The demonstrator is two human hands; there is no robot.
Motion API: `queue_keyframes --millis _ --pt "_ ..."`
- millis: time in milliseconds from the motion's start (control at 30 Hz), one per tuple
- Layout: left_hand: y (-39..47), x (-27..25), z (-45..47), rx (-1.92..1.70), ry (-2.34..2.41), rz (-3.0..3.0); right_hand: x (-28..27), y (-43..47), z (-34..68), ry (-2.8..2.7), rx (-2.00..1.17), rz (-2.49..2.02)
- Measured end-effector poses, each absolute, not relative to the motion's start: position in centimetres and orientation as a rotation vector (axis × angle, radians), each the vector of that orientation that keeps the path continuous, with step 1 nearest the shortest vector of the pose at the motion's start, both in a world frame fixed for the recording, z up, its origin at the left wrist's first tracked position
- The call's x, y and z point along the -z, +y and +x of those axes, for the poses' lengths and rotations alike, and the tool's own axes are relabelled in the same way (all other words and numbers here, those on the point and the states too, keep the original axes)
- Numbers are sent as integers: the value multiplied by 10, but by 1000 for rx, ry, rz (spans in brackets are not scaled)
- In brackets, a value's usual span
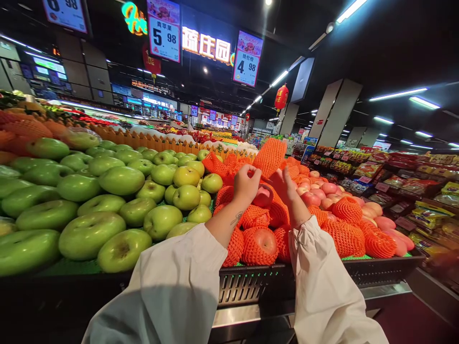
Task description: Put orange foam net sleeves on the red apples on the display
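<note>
An orange foam net sleeve (270, 156) stands raised above the pile, its lower edge partly hidden by my fingers. My left hand (246, 184) is closed in a pinch at the sleeve's lower left. On its lower right, my right hand (286, 185) has its thumb and fingers against the net, though the exact grip is partly hidden. Just below and between my hands sits a red apple (263, 197) with orange netting around it. Nearer me, another netted apple (264, 242) rests at the front of the black crate (247, 286).
Green apples (122, 180) fill the left side of the display. Bare pinkish apples (319, 193) and more netted fruit (346, 236) lie at the right. Price signs (247, 59) and a red lantern (281, 98) hang overhead. Shelves of packaged snacks (430, 215) stand farther right.
</note>
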State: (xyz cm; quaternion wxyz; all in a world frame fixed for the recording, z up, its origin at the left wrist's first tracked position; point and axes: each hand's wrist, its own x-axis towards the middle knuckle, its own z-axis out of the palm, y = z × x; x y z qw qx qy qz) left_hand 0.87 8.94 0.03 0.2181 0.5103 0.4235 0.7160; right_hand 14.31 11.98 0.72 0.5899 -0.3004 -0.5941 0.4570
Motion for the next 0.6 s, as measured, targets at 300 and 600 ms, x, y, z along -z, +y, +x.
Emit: queue_keyframes --millis 300,600 --pt "101 11 8 -1804 1261 1463 -10 129 147 -1284 -935 -649" --pt "101 8 6 -1916 1443 1405 -18 107 140 -1310 -689 -627"
